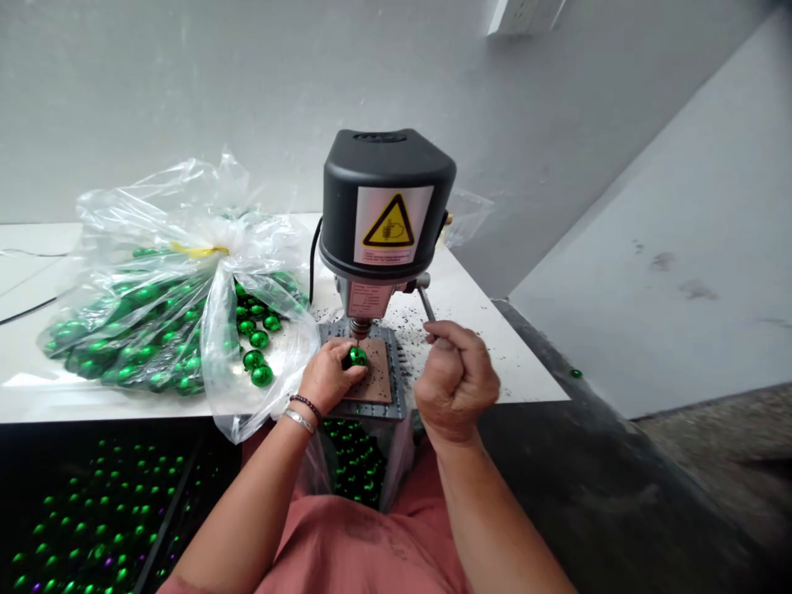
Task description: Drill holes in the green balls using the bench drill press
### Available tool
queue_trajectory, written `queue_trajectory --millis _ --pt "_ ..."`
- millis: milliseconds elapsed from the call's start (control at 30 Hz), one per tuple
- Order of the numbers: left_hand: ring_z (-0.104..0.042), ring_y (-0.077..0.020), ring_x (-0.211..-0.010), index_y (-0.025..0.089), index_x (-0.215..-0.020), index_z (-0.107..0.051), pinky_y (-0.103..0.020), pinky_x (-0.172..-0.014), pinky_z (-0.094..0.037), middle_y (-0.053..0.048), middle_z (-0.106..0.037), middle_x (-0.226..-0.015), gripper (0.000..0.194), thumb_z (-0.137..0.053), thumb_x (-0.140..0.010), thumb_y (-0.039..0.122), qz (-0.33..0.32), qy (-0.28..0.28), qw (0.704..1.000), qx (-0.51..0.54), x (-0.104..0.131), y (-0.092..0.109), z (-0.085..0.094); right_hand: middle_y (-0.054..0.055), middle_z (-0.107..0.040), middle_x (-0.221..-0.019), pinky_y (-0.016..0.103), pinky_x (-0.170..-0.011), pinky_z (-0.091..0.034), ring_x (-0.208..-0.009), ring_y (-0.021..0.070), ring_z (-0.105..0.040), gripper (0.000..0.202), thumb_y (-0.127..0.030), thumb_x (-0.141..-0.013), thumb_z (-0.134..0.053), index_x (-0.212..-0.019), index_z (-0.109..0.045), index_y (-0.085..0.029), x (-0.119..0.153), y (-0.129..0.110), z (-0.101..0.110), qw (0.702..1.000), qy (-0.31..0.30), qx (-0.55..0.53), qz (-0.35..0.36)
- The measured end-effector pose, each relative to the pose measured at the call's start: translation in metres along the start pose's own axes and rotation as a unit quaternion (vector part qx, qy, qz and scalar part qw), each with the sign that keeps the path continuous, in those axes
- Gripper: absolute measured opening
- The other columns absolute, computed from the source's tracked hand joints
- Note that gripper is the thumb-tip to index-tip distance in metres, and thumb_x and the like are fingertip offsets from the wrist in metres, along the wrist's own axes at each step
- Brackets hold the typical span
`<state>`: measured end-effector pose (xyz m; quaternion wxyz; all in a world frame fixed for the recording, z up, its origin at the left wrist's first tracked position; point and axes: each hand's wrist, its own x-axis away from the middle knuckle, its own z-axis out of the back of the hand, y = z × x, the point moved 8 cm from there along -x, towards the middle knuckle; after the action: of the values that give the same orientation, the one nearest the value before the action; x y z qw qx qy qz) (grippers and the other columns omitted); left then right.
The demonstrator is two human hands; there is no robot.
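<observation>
A shiny green ball (pixel 357 356) sits under the bit of a small black drill press (pixel 388 202), on a brown board (pixel 376 384) lying over the grey metal base (pixel 396 396). Fingers and thumb of my left hand (pixel 327 375) are closed around the ball from the left. My right hand (pixel 456 375) is wrapped round the drill press's metal feed lever (pixel 426 305), to the right of the machine. The bit comes down at the top of the ball; whether it has entered cannot be made out. Dark shavings lie about the base.
A clear plastic bag (pixel 142 313) full of green balls, tied with yellow, lies on the white table (pixel 513 375) at left. Several loose balls (pixel 261 375) spill from its mouth. More balls (pixel 352 462) fill a bag below the table's front edge. Another ball (pixel 576 374) is on the floor.
</observation>
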<state>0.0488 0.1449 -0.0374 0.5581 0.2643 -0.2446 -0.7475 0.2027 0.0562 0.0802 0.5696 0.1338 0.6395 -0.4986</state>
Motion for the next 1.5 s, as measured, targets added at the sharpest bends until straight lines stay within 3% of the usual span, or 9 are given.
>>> queue_trajectory --millis 167,333,633,800,967,1033,1100,1333,1500 --pt "-0.055 -0.0188 -0.089 0.017 -0.092 -0.064 -0.031 -0.083 -0.043 -0.006 -0.06 -0.095 0.027 -0.061 -0.069 0.031 0.015 0.008 0.999 -0.028 0.001 0.001 0.002 -0.002 -0.059 -0.067 0.019 -0.053 -0.039 -0.055 0.0044 -0.049 0.02 -0.018 -0.081 -0.043 -0.085 -0.062 -0.017 -0.051 -0.02 0.007 0.999 0.033 0.001 -0.017" --pt "-0.055 -0.0169 -0.086 0.017 -0.098 -0.062 -0.03 -0.081 -0.044 -0.005 -0.06 -0.09 0.031 -0.061 -0.068 0.027 0.035 0.026 0.999 0.009 0.019 0.004 0.014 -0.002 -0.05 -0.056 0.022 -0.052 -0.032 -0.052 0.0051 -0.041 0.026 -0.025 -0.082 -0.04 -0.072 -0.063 -0.015 -0.105 -0.024 -0.01 0.996 -0.036 -0.037 -0.068" --pt "-0.055 -0.0153 -0.087 0.02 -0.109 -0.059 -0.029 -0.083 -0.044 -0.005 -0.055 -0.1 0.042 -0.061 -0.067 0.021 0.018 -0.017 0.995 0.097 0.068 0.012 0.026 -0.003 -0.042 -0.053 0.021 -0.051 -0.03 -0.049 0.0043 -0.038 0.028 -0.026 -0.083 -0.04 -0.069 -0.06 -0.013 -0.105 -0.02 -0.014 0.995 -0.049 -0.026 -0.088" --pt "-0.051 -0.0107 -0.066 0.025 -0.116 -0.057 -0.026 -0.066 -0.048 -0.005 -0.052 -0.104 0.055 -0.068 -0.062 0.03 0.034 -0.063 0.988 0.138 0.083 0.011 0.021 -0.003 -0.041 -0.054 0.02 -0.051 -0.032 -0.05 0.0042 -0.04 0.031 -0.03 -0.084 -0.038 -0.067 -0.058 -0.014 -0.105 -0.019 -0.016 0.993 -0.062 -0.025 -0.094" --pt "-0.055 -0.0162 -0.076 0.017 -0.109 -0.06 -0.032 -0.077 -0.046 -0.009 -0.058 -0.096 0.038 -0.053 -0.076 0.035 0.049 0.061 0.997 0.011 0.057 -0.018 0.067 -0.003 -0.042 -0.054 0.02 -0.051 -0.032 -0.049 0.004 -0.04 0.028 -0.029 -0.083 -0.04 -0.067 -0.058 -0.015 -0.105 -0.02 -0.015 0.993 -0.06 -0.037 -0.097" --pt "-0.054 -0.0214 -0.092 0.014 -0.108 -0.06 -0.036 -0.087 -0.043 -0.013 -0.058 -0.102 0.035 -0.046 -0.08 0.029 0.08 0.157 0.981 -0.077 0.043 -0.041 0.096 -0.003 -0.042 -0.052 0.021 -0.05 -0.031 -0.048 0.0043 -0.039 0.028 -0.031 -0.082 -0.041 -0.068 -0.059 -0.016 -0.105 -0.02 -0.014 0.992 -0.053 -0.042 -0.102" --pt "-0.048 -0.027 -0.107 0.01 -0.108 -0.058 -0.04 -0.094 -0.038 -0.016 -0.057 -0.104 0.036 -0.045 -0.079 0.026 0.122 0.182 0.962 -0.165 0.032 -0.064 0.109 -0.003 -0.042 -0.05 0.022 -0.05 -0.031 -0.048 0.0048 -0.038 0.028 -0.032 -0.081 -0.041 -0.068 -0.059 -0.016 -0.105 -0.019 -0.013 0.992 -0.048 -0.049 -0.11" --pt "-0.048 -0.0327 -0.108 0.005 -0.116 -0.05 -0.045 -0.089 -0.04 -0.024 -0.048 -0.116 0.043 -0.043 -0.077 0.021 0.194 0.177 0.938 -0.228 0.044 -0.09 0.074 -0.003 -0.048 -0.054 0.022 -0.053 -0.034 -0.05 0.0052 -0.041 0.027 -0.036 -0.079 -0.043 -0.069 -0.058 -0.016 -0.104 -0.015 -0.015 0.987 -0.044 -0.064 -0.139" --pt "-0.044 -0.0276 -0.115 0.013 -0.114 -0.051 -0.041 -0.096 -0.036 -0.016 -0.049 -0.117 0.043 -0.048 -0.071 0.013 0.133 0.237 0.96 -0.068 0.046 -0.077 0.074 -0.004 -0.041 -0.049 0.02 -0.048 -0.032 -0.047 0.0041 -0.037 0.027 -0.035 -0.08 -0.043 -0.066 -0.056 -0.016 -0.103 -0.016 -0.014 0.988 -0.053 -0.055 -0.135"
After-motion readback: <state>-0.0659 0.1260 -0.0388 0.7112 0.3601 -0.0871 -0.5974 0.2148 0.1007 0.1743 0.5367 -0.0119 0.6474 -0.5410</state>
